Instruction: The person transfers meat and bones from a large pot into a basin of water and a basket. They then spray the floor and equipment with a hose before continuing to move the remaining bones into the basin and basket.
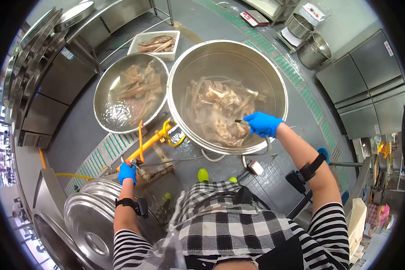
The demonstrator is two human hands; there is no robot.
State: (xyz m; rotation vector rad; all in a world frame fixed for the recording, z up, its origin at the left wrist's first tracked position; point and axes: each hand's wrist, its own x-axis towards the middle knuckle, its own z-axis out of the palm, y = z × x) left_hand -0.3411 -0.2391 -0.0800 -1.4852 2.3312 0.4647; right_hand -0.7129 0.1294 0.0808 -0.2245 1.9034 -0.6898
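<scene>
My right hand (pixel 263 124), in a blue glove, is closed over the near right part of a large metal pot (pixel 272 74). From its fingers a short stick-like thing (pixel 241 121) with a dark tip points left; I cannot make out its kind. Large pieces of bone with meat (pixel 225 96) lie in cloudy liquid inside the pot. Lower left, my left hand (pixel 127 174), also gloved in blue, is closed at a metal valve (pixel 134 162) beside a yellow pipe (pixel 144 148). The fingers are partly hidden.
A wide metal basin (pixel 104 112) with bones in water stands left of the pot. Behind it sits a white basket (pixel 168 56) of meat. Stacked metal lids (pixel 87 220) lie at lower left. A scale (pixel 254 18) and steel fridges (pixel 346 83) stand farther off.
</scene>
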